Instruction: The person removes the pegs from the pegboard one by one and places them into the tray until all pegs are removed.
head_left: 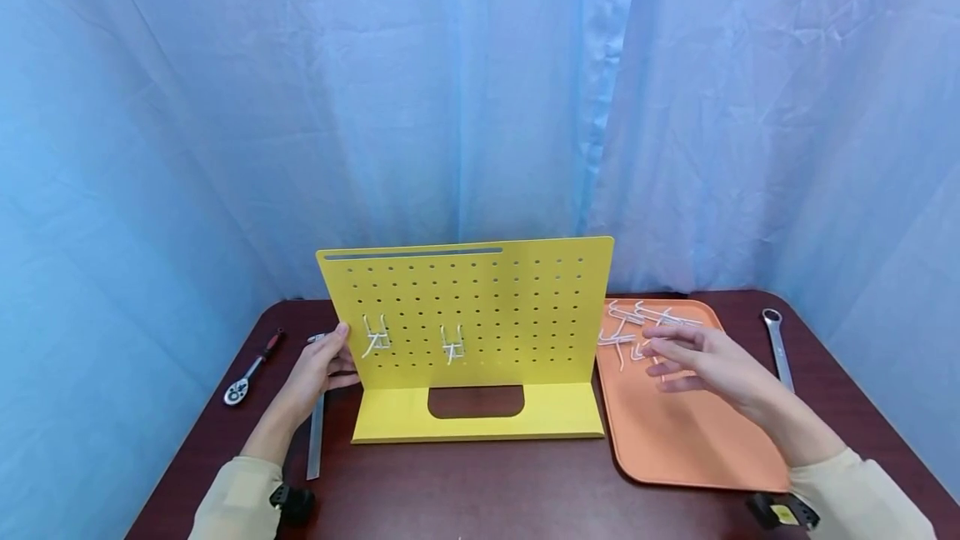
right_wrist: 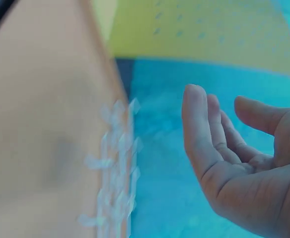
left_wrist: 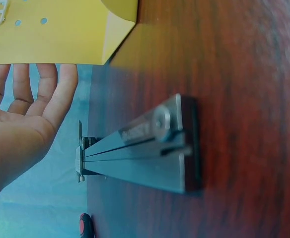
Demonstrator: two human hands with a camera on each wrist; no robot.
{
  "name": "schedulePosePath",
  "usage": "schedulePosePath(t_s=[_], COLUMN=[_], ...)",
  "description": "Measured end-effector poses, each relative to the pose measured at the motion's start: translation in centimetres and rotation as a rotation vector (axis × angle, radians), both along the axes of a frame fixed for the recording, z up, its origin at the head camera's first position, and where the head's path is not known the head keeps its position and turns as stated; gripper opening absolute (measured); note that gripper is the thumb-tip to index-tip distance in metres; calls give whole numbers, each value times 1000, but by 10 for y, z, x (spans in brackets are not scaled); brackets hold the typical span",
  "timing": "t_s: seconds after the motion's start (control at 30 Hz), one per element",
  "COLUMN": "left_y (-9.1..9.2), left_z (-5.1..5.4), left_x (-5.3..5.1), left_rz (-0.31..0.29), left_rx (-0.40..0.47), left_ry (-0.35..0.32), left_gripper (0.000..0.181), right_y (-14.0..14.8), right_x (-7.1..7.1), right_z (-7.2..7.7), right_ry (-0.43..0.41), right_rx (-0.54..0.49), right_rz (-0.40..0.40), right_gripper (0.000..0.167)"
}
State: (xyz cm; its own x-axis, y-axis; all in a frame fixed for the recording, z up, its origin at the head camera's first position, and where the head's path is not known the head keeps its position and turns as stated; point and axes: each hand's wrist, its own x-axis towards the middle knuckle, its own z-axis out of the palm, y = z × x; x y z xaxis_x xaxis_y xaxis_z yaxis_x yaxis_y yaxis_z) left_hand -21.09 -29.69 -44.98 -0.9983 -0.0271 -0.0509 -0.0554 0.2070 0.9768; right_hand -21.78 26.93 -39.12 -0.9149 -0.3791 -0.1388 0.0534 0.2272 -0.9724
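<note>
A yellow pegboard stand (head_left: 480, 315) stands upright on the table, with two white wire hooks, a left hook (head_left: 377, 336) and a right hook (head_left: 452, 346), on its front. My left hand (head_left: 322, 369) holds the board's left edge, the thumb at the front; in the left wrist view the fingertips pass behind the board and are hidden. Over an orange tray (head_left: 697, 440) hovers my right hand (head_left: 705, 365), fingers loosely bent and nothing between them. Several white wire hooks (head_left: 626, 315) lie at the tray's far end, partly covered by that hand; the right wrist view blurs them.
To the left lie a ratchet wrench (head_left: 255, 372) with a red and black handle and a metal caliper (left_wrist: 140, 153), close to my left forearm. A combination wrench (head_left: 777, 348) lies right of the tray. Blue curtains (head_left: 465, 107) hang behind the table.
</note>
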Motion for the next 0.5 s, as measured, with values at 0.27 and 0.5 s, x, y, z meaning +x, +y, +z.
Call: schedulePosePath(t_s=[0.27, 0.5], left_y=[1, 1], left_z=[0, 1], left_x=[-2, -1], left_rz=[-9, -4], left_rx=[6, 1], left_ry=[9, -4], left_gripper=[65, 65], right_y=[-60, -112], right_x=[11, 16], right_z=[9, 0], right_ry=[86, -20], right_rx=[-133, -187], right_rz=[114, 242], right_gripper=[49, 56])
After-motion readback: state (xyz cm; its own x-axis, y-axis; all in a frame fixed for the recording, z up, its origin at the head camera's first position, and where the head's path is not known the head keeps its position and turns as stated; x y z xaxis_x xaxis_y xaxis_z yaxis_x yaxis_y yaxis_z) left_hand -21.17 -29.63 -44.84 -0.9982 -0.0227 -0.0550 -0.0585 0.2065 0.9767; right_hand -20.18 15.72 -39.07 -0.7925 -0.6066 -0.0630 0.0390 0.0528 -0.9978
